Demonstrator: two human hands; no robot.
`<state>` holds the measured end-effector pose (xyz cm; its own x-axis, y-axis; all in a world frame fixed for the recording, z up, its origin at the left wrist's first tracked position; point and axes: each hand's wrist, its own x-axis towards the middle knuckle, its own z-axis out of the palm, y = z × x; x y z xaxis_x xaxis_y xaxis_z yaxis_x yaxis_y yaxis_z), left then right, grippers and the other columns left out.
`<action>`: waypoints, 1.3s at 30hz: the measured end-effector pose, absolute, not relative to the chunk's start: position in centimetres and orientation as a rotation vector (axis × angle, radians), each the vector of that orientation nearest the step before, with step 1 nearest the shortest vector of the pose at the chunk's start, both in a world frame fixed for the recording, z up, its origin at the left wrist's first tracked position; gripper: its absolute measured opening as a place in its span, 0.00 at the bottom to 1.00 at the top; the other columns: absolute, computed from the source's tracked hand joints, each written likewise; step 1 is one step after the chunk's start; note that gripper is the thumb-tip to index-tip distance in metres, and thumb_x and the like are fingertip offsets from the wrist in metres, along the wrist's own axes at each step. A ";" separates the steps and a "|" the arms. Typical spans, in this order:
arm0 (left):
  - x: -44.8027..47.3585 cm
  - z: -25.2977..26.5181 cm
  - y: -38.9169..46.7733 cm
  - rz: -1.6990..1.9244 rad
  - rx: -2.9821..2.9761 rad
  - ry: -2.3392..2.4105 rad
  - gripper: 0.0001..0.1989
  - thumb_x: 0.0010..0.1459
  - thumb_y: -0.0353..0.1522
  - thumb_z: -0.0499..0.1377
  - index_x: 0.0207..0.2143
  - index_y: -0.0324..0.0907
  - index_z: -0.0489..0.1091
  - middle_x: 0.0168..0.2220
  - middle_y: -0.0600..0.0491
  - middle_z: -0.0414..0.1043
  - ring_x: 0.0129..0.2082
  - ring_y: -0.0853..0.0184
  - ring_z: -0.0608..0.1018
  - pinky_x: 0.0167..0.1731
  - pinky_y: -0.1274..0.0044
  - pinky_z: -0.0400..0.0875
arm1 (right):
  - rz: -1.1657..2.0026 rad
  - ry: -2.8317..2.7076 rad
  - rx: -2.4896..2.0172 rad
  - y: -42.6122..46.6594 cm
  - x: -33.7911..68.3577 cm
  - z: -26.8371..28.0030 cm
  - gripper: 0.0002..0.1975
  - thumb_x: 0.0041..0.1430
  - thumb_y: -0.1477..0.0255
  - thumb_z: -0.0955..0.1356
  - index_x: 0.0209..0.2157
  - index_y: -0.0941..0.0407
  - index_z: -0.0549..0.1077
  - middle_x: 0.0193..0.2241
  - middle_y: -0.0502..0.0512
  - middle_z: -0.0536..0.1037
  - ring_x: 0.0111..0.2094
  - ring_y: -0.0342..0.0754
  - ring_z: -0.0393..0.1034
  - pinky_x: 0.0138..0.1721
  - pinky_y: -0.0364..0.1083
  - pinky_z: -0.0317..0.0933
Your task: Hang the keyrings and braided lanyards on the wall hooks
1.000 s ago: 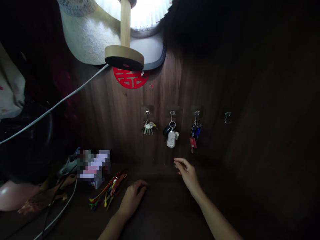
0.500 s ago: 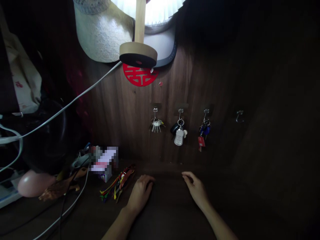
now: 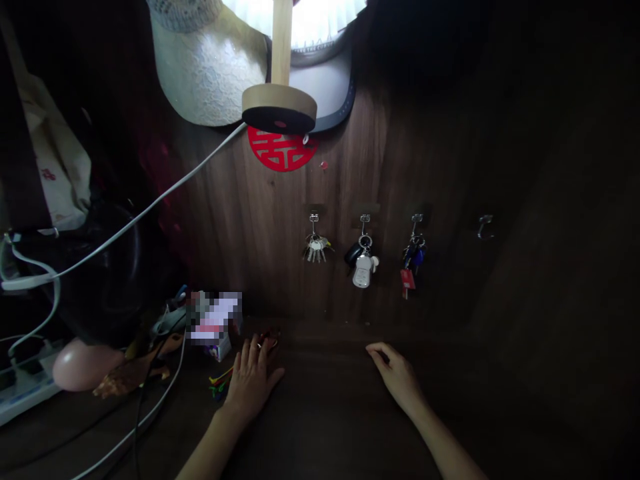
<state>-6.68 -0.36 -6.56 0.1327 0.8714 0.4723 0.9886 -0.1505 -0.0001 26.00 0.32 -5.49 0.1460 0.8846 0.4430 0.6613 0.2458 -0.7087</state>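
Observation:
My left hand [image 3: 250,383] lies over a bundle of colourful cords [image 3: 220,385], its fingers stretched and thumb spread. The hand covers most of the bundle; yellow, red and green ends show to its left, and a dark reddish part [image 3: 273,337] shows past the fingertips. Whether the palm presses on it I cannot tell. To the right, my right hand [image 3: 397,375] rests low over the dark wooden surface with its fingers curled in and the thumb close to the index finger. I see nothing between them.
Keys [image 3: 316,249], a key fob [image 3: 363,270] and keys with a red tag [image 3: 408,280] hang on wall hooks, beside a bare hook [image 3: 485,227]. A lamp [image 3: 280,107] hangs above. Left are a box [image 3: 217,347], a pink balloon-like object [image 3: 85,365] and cables [image 3: 150,393].
My left hand has moved left from beside the cord bundle to over it, and its fingers have spread. My right hand stays about where it was. The view has shifted slightly.

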 end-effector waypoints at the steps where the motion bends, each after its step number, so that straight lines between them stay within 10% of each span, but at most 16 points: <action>1: -6.4 -6.9 -0.6 -0.532 -2.124 -1.760 0.30 0.56 0.45 0.52 0.57 0.39 0.59 0.59 0.39 0.59 0.58 0.48 0.63 0.51 0.59 0.63 | 0.298 -1.583 -1.487 0.3 26.0 -5.5 0.15 0.54 0.59 0.60 0.30 0.52 0.73 0.33 0.54 0.79 0.33 0.52 0.73 0.34 0.48 0.65; 24: 1.2 -1.5 -5.6 -0.413 -3.108 -0.943 0.32 0.58 0.49 0.47 0.62 0.52 0.45 0.64 0.52 0.49 0.64 0.56 0.48 0.59 0.56 0.48 | -0.057 -2.134 -1.456 -1.9 23.8 -4.0 0.16 0.62 0.71 0.59 0.48 0.47 0.69 0.43 0.53 0.74 0.45 0.49 0.65 0.45 0.52 0.59; 33: -2.7 -0.4 -5.6 -0.709 -3.041 -1.233 0.13 0.61 0.38 0.50 0.42 0.53 0.73 0.58 0.56 0.62 0.60 0.61 0.61 0.54 0.65 0.63 | -0.134 -2.024 -1.457 -2.0 23.7 -3.6 0.16 0.59 0.77 0.60 0.46 0.48 0.70 0.43 0.54 0.72 0.45 0.50 0.66 0.45 0.52 0.60; 39: -2.6 -0.2 -4.2 -0.906 -2.985 -1.373 0.16 0.61 0.35 0.49 0.30 0.46 0.75 0.48 0.52 0.72 0.52 0.62 0.70 0.51 0.69 0.67 | -0.072 -2.252 -1.283 -2.8 22.1 -2.9 0.18 0.58 0.80 0.62 0.46 0.46 0.70 0.46 0.51 0.71 0.48 0.48 0.64 0.48 0.52 0.59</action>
